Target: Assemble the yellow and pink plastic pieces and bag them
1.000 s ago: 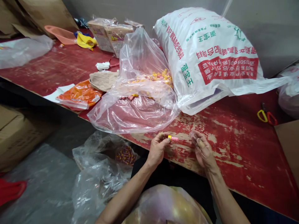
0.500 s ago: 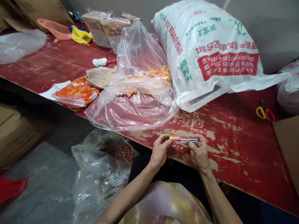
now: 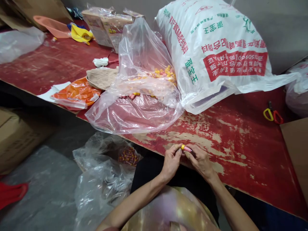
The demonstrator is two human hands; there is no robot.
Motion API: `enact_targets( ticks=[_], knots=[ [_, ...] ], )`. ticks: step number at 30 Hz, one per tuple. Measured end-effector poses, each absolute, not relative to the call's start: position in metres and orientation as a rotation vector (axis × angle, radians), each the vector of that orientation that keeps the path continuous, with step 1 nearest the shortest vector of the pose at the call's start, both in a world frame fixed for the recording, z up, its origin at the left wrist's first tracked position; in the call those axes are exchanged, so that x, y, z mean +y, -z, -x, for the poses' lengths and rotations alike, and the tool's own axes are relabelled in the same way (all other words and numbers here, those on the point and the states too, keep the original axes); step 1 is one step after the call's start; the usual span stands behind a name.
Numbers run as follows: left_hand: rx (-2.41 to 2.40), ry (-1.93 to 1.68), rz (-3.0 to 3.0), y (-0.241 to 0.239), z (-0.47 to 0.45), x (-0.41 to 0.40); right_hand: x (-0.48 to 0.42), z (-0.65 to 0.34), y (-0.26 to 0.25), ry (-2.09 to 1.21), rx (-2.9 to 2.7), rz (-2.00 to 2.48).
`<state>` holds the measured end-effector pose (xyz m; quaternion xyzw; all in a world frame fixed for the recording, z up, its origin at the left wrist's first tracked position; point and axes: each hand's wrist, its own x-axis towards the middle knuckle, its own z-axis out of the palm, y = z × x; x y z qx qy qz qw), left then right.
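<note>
Close to the table's front edge, my left hand (image 3: 171, 160) pinches a small yellow cap (image 3: 183, 147) with a pink stem between thumb and fingers. My right hand (image 3: 201, 161) is closed around a clear tube (image 3: 189, 149), most of it hidden by the fingers. The pink stem shows inside the tube, and the yellow end sits at its left mouth. Behind my hands, a clear plastic bag (image 3: 134, 117) lies open on the table with many similar yellow and pink pieces (image 3: 166, 74) in it.
A large white printed sack (image 3: 216, 38) leans at the back of the red table (image 3: 260, 154). Scissors (image 3: 273, 114) and a cardboard box (image 3: 295, 154) are at right. An orange bag (image 3: 75, 92) lies left. Below, a plastic-lined container holds finished-looking small pieces (image 3: 129, 156).
My hands have come together. The pink stem, earlier mostly outside the clear tube, is now inside it, with the yellow cap at the tube's mouth.
</note>
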<state>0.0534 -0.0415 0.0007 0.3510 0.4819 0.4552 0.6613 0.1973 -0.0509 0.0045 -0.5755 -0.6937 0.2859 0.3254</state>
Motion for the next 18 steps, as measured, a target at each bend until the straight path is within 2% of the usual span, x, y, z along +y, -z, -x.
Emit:
enact_targets(
  ticks=[4, 7, 12, 18],
  knots=[
    [1.060, -0.970, -0.958, -0.001, -0.063, -0.043, -0.057, -0.208, -0.010, -0.643, -1.922, 1.578],
    [1.005, -0.869, -1.220, -0.004, -0.068, -0.040, -0.053, -0.229, -0.023, -0.585, -2.221, 1.673],
    [1.189, -0.958, -1.307, 0.004, -0.060, -0.032, -0.033, -0.251, -0.025, -0.297, -2.660, 1.898],
    [1.177, -0.886, -0.995, 0.010, -0.051, -0.027, -0.029, -0.237, -0.024, -0.473, -2.742, 1.941]
  ],
)
